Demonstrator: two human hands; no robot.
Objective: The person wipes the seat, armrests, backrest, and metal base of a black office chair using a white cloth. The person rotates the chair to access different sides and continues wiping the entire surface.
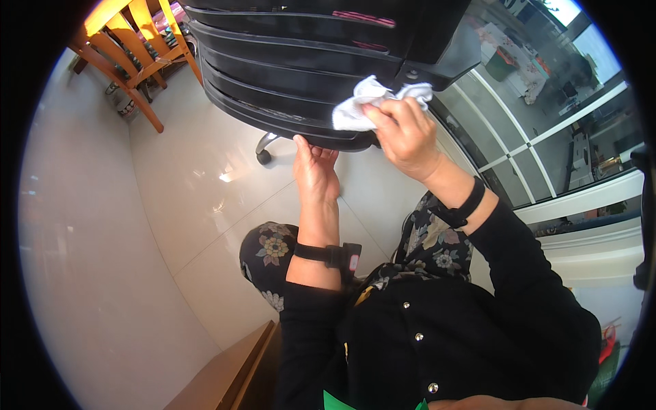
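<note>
In front of me is a glossy black panel with curved ridges [287,77], apparently the shell of an office chair. A chair leg with a caster [263,155] shows beneath it. My right hand [407,136] grips a crumpled white cloth [356,110] at the panel's lower right corner, close to a round bolt [411,74]. My left hand [318,171] holds the panel's bottom edge, thumb in front; its other fingers are partly hidden under the rim.
A wooden slatted chair [148,66] stands at the upper left beside a pale wall [87,205]. White-framed glass panes [533,143] run along the right. A brown wooden piece of furniture [230,369] is at lower left, above light floor tiles [205,205].
</note>
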